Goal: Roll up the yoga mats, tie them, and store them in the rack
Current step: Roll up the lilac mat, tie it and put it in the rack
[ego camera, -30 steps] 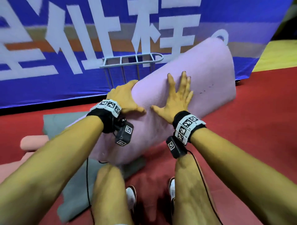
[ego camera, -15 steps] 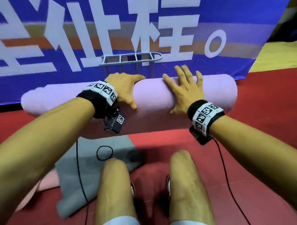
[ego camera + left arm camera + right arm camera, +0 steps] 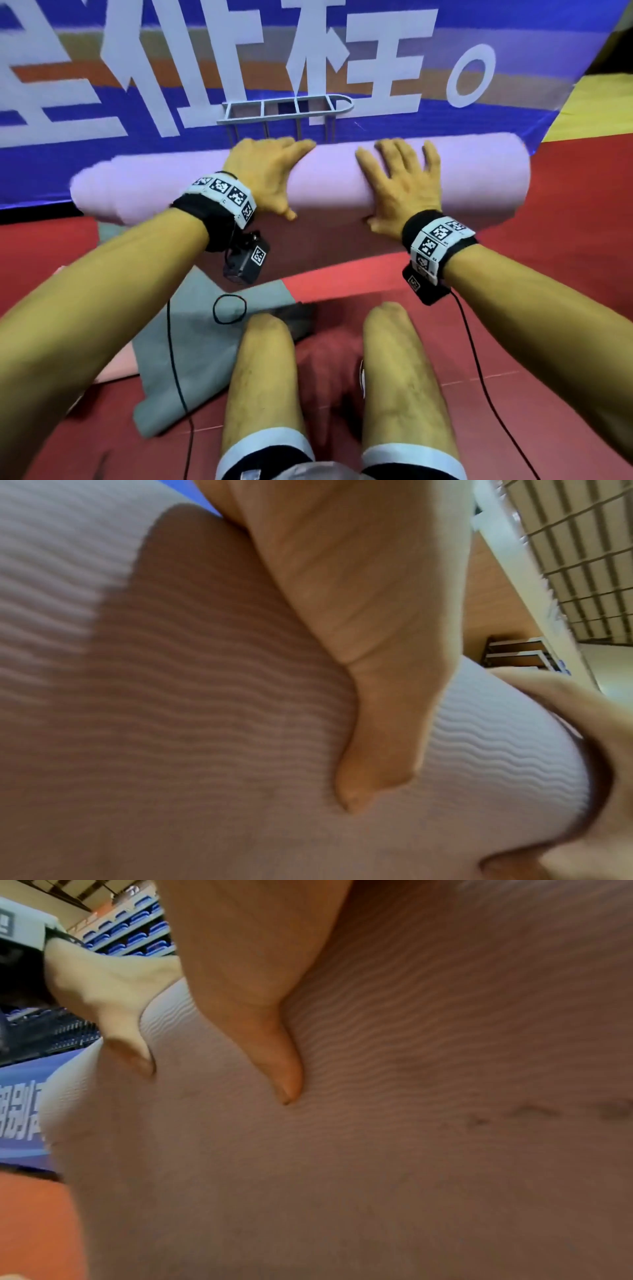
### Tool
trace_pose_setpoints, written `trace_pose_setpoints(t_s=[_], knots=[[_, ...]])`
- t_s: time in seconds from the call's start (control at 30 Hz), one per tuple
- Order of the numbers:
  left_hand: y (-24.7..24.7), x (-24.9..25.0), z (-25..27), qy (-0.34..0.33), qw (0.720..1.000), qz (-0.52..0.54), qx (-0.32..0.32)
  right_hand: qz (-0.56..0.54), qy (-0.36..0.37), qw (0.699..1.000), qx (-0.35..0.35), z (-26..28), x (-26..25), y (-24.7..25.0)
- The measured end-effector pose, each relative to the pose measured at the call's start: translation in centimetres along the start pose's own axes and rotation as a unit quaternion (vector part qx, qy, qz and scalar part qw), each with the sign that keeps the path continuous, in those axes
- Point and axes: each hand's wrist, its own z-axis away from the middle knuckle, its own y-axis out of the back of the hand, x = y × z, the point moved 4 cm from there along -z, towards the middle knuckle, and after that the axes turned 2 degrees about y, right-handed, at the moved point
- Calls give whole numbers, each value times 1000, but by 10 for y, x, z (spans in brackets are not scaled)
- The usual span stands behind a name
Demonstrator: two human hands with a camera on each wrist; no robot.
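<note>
Rolled purple mat [image 3: 325, 185] lying crosswise on red floor [image 3: 565, 274], both palms flat on top: left hand [image 3: 263, 171] and right hand [image 3: 400, 181], fingers spread, pressing, not clamped. Metal rack [image 3: 287, 109] just behind the roll, against blue banner [image 3: 102, 85]. Grey mat [image 3: 191, 359] near knees, black loop [image 3: 229, 309] lying on it.

lilac wavy-ribbed mat [image 3: 325, 185], grey mat [image 3: 191, 359], red floor [image 3: 565, 274], blue white-lettered banner [image 3: 342, 20]

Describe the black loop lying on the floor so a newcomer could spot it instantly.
Start at the blue banner, drop past the rolled lilac mat to the grey mat by the left knee. The black loop lies on it: a thin closed ring, unlike the straight wrist cables.
</note>
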Motion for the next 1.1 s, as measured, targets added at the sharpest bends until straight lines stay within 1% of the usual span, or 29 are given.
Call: trace_pose_setpoints(t_s=[0.07,0.13,0.23,0.3,0.4,0.47,0.53,0.6,0.63,0.67,0.73,0.8,1.0,1.1], knots=[[16,2,-7,-15,998,-27,56,0,-23,998,51,-4,10,10],[27,7,-11,-15,996,-41,82,1,-43,997,70,-6,20,17],[31,14,-15,-9,996,-38,74,3,-50,996,69,-2,27,20],[22,19,-13,-9,999,-29,39,3,-35,999,41,3,27,16],[-1,28,0,13,999,27,-37,3,6,999,-36,17,24,4],[-27,37,17,29,989,96,-113,-6,44,993,-110,31,18,-6],[-64,50,43,28,961,183,-205,-23,78,972,-220,51,7,-16],[-103,66,75,26,926,252,-280,-37,105,941,-320,78,-9,-27],[-119,74,91,26,916,264,-302,-42,118,930,-345,93,-17,-33],[-132,82,105,27,913,260,-312,-45,129,924,-358,107,-24,-39],[-145,96,120,14,929,228,-290,-49,134,921,-363,130,-31,-48],[-146,104,119,-1,941,206,-268,-46,128,925,-354,140,-30,-54],[-147,104,113,-7,948,187,-257,-66,117,931,-338,148,-26,-60],[-146,105,107,0,938,210,-277,-89,109,920,-366,146,-23,-62]])
